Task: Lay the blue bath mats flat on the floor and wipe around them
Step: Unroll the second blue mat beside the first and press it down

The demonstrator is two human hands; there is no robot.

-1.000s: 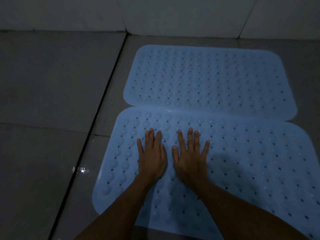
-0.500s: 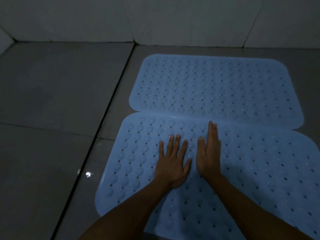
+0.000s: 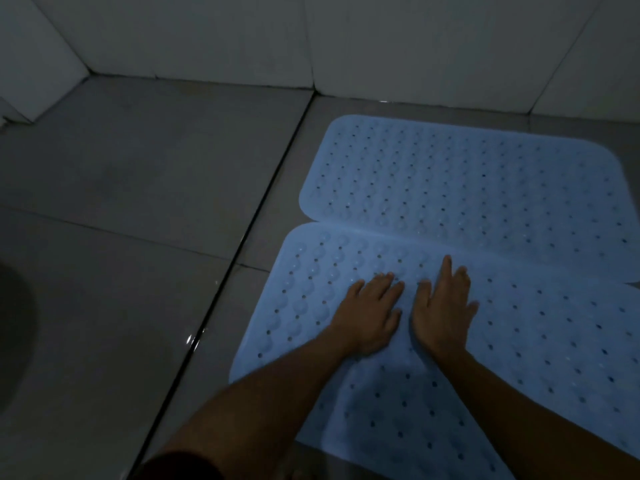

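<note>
Pressing down on the near mat (image 3: 519, 358), lower right of the frame, I have both palms flat on it: left hand (image 3: 372, 311) and right hand (image 3: 441, 311) side by side near its upper edge, fingers stretched out and gripping nothing. The far mat (image 3: 485, 188) lies flat just above, its lower edge meeting or slightly under the near one; I can't tell which. So laying looks nearly done to me. Wiping seems untouched: I see no cloth anywhere, and the grey floor tiles (image 3: 138, 202) to the left carry a wet glint by the dark grout line (image 3: 221, 292).
</note>
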